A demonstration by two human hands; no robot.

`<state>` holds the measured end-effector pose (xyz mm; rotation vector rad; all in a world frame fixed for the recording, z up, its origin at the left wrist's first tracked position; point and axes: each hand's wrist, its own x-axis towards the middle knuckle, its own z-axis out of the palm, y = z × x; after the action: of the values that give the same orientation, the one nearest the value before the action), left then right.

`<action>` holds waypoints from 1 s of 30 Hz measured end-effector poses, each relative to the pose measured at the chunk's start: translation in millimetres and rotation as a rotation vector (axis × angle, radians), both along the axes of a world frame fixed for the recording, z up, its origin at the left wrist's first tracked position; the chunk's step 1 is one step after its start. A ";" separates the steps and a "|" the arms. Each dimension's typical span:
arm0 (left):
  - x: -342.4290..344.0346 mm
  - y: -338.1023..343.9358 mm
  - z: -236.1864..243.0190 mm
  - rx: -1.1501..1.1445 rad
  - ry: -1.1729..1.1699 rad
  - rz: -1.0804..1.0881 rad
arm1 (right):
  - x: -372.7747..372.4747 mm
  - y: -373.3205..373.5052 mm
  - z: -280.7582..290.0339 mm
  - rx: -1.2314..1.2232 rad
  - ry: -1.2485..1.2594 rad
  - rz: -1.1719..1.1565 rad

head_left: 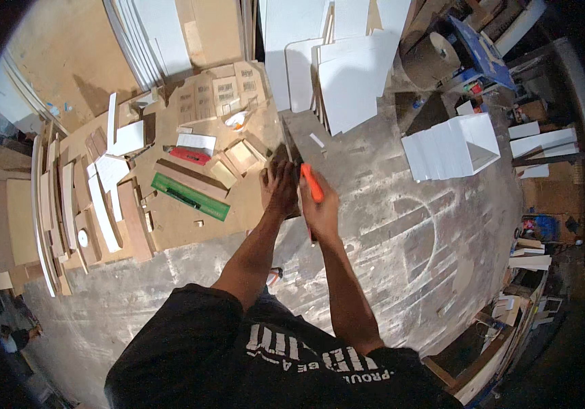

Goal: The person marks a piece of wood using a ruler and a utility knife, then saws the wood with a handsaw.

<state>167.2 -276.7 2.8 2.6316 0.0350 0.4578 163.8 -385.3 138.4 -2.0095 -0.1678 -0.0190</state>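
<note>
My left hand [279,187] presses with spread fingers on a dark wooden piece [286,155] along the right edge of the cardboard-topped workbench [217,221]. Just right of it, my right hand [321,211] is closed round the orange handle [311,180] of a tool, probably a saw, whose working part is mostly hidden. Left of my hands lie small pale wood blocks [243,155], a green rectangular board [190,195] with a dark bar on it, a red tool or case [185,154] and several wood strips [105,215].
White panels [343,82] lean at the back. A stack of white folded pieces [449,146] stands right on the grey floor [395,259]. Shelving with offcuts [541,184] lines the right side, a wooden frame [473,361] the lower right. A person [16,337] is at far lower left.
</note>
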 end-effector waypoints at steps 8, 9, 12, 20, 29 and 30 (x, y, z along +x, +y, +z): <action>-4.7 21.3 -5.9 -0.025 -0.033 0.033 | -73.0 -17.6 71.7 0.066 0.184 -0.013; -2.9 17.7 -2.7 0.001 -0.026 0.035 | -53.7 -12.3 51.9 0.021 0.120 -0.005; 10.5 -9.3 9.1 -0.044 -0.001 -0.011 | 12.7 -9.6 -3.0 0.016 -0.039 -0.016; -3.5 18.9 -2.1 0.080 -0.090 0.024 | -80.0 -27.3 75.6 0.014 0.146 0.027; 6.3 -12.2 8.5 -0.071 -0.005 0.013 | 8.0 -12.8 -6.8 0.011 0.051 -0.012; 3.5 -9.5 7.7 -0.066 -0.006 0.005 | 8.7 -12.3 -5.0 0.043 0.065 0.006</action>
<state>170.7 -286.2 10.5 2.5659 0.0544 0.4579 172.5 -397.6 133.5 -1.9638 -0.1303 0.0459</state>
